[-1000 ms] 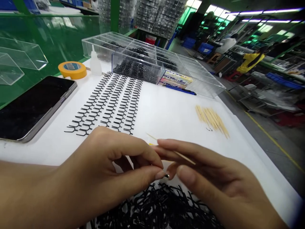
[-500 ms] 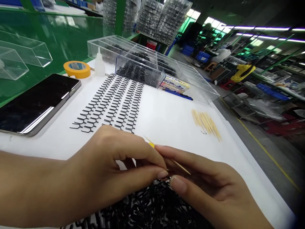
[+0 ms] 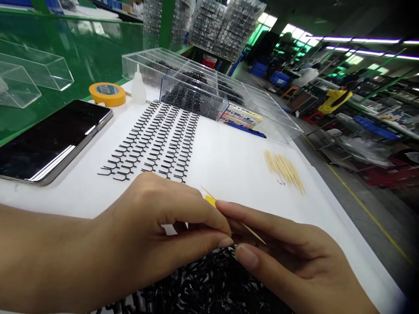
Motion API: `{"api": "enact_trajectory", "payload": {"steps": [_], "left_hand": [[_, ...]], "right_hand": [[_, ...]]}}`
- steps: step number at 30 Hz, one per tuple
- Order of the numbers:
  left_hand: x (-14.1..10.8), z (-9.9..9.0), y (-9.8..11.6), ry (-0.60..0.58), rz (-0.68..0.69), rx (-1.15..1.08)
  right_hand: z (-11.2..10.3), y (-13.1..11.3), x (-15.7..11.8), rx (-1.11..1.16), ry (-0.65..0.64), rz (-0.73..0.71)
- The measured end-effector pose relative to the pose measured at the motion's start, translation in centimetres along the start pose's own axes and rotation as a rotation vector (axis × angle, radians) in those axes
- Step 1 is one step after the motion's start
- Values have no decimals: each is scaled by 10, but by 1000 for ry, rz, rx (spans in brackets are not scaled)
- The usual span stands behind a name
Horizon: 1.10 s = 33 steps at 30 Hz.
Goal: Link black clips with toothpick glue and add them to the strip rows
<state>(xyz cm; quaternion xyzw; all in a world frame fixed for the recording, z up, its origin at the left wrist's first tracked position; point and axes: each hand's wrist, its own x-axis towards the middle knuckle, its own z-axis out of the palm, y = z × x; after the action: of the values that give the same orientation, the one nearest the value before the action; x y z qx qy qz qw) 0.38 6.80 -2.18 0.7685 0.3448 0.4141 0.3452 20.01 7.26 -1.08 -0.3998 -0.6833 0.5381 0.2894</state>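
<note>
Toothpick (image 3: 252, 232): long axis slants from upper left to lower right, under the right hand's fingers.
Left hand (image 3: 153, 231): closed in a pinch, just beside the toothpick.
Right hand (image 3: 288, 261): curled, gripping the toothpick.
Black comb strips (image 3: 203, 283): tangled pile below both hands.

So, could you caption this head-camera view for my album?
Bare left hand and right hand meet at a thin wooden stick over a tangled heap of black comb-like strips, neat rows beyond.

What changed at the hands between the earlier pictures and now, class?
The right hand dropped slightly toward the left hand, its wooden stick tilting more steeply, and nothing was let go. The rows of black comb-shaped strips and the tape roll stayed as they were.
</note>
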Motion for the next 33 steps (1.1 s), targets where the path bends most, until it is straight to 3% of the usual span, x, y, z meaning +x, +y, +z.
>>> {"api": "enact_trajectory", "payload": {"steps": [14,18,26,33], "left_hand": [[-3,3,-5,16,88,8],[-4,3,-4,25,100,17],[-5,2,-4,24,69,-2],[0,-1,-3,44,-32,35]], "right_hand": [[0,2,-3,-13,6,6],[4,2,-1,-110,95,14],[10,-2,4,-266,192,-5],[-4,-2,0,-210,195,-75]]}}
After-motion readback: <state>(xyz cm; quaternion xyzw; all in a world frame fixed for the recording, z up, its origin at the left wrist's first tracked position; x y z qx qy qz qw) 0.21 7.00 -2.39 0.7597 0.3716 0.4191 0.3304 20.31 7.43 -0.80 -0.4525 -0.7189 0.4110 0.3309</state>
